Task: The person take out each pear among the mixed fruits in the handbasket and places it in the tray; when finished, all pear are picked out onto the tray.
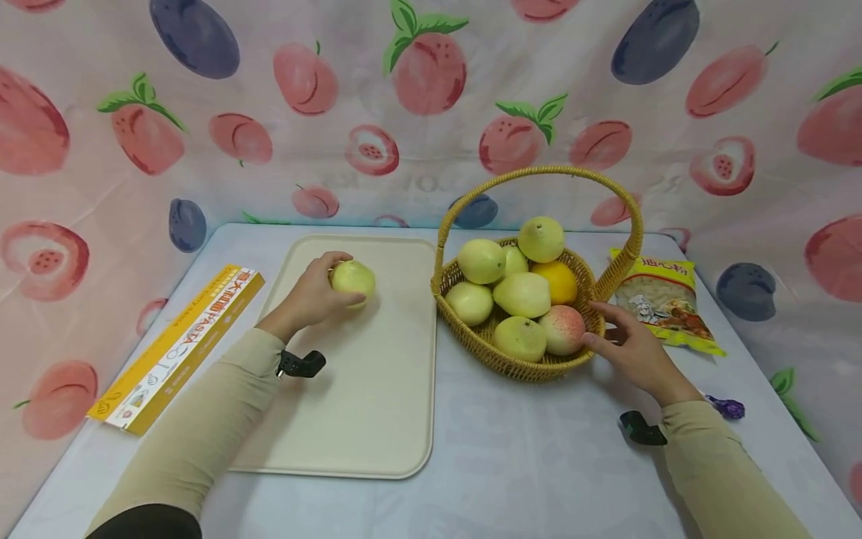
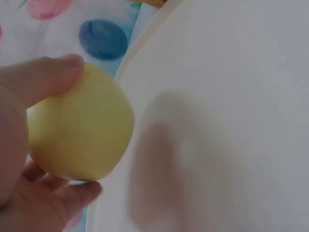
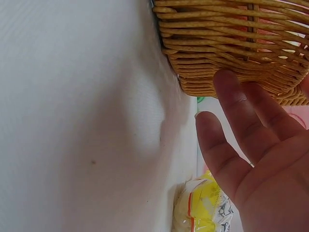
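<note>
My left hand (image 1: 316, 293) holds a pale yellow-green fruit (image 1: 354, 278) above the upper part of a beige tray (image 1: 364, 397). In the left wrist view, thumb and fingers wrap the fruit (image 2: 84, 123) from opposite sides, and a shadow falls on the tray. My right hand (image 1: 636, 348) grips the right rim of a woven basket (image 1: 485, 353), its thumb close to a peach (image 1: 564, 330). Seen from the right wrist, some fingers lie along the basket's outer wall (image 3: 217, 53). Several similar yellow-green fruits (image 1: 524, 294) and an orange (image 1: 556, 282) fill the basket under its tall arched handle (image 1: 539, 172).
Left of the tray lies a long yellow-and-white pasta box (image 1: 182, 344). A yellow food packet (image 1: 663, 299) rests behind the right hand, partly covered by the basket handle. A small purple wrapped piece (image 1: 726, 407) is by the right forearm. Fruit-printed cloth (image 1: 431, 180) hangs behind the table.
</note>
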Motion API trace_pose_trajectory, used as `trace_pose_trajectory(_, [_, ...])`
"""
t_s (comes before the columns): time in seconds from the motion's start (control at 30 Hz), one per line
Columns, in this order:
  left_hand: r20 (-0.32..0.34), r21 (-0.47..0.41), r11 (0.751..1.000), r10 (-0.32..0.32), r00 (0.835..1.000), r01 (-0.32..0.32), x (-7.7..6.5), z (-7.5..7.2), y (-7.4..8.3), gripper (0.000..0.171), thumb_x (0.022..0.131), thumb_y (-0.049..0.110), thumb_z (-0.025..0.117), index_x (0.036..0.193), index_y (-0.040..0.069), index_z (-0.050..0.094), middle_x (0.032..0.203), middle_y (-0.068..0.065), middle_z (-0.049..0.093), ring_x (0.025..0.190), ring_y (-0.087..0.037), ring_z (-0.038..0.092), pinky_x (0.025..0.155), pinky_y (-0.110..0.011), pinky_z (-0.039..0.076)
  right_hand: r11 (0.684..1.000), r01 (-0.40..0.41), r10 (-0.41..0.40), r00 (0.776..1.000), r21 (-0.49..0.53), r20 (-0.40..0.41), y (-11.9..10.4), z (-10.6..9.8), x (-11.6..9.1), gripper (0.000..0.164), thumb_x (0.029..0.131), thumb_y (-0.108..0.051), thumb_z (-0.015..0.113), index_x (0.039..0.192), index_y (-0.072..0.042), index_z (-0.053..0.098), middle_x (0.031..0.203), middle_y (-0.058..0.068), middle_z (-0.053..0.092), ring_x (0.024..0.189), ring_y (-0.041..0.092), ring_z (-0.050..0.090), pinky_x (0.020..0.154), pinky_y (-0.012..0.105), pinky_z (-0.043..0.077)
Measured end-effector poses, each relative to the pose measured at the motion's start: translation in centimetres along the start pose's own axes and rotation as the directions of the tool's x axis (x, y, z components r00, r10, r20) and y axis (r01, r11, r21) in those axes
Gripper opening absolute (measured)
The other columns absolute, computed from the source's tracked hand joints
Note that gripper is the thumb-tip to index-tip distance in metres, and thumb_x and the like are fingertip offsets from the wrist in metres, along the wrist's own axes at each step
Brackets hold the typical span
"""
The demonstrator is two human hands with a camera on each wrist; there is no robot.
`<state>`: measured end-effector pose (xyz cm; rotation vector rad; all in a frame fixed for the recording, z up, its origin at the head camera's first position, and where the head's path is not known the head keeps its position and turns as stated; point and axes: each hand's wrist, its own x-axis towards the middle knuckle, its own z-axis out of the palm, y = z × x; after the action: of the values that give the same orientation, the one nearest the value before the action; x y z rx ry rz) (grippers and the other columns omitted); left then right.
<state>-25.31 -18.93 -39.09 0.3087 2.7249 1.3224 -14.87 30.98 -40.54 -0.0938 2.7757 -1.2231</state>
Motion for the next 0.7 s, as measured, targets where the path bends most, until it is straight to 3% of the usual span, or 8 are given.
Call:
trace_pose_trajectory(0.33, [-0.107,0.030,0.998,-0.052,0.993,0.055,1.6,-2.8,-2.4,0.077,0.087,0.018,0.079,0.151,0.006,0.039,0.145,-0.021,0.041,0.125,-0.037,0.044,0.101,-0.052,0.040,1.000,-0.005,0.005,1.000,0.008,-0.005,0.0,0.2,0.1,0.076,0.098,-0.046,0.062,0.156,-0.006,0.032,0.153,0.030,0.033,0.120,0.048,0.048,0.092,0.063,0.046])
trace_pose_trajectory(0.7, [-0.172,-0.067,0.991,-0.125,0.977,0.114,3.2,-4.2,-3.5,0.079,0.089,0.016,0.076,0.155,0.009,0.032,0.146,-0.020,0.040,0.130,-0.035,0.041,0.107,-0.050,0.037,1.000,-0.007,0.007,1.000,0.006,-0.009,0.1,0.2,0.0,0.076,0.098,-0.046,0.062,0.156,-0.007,0.032,0.153,0.030,0.032,0.120,0.048,0.047,0.093,0.064,0.045])
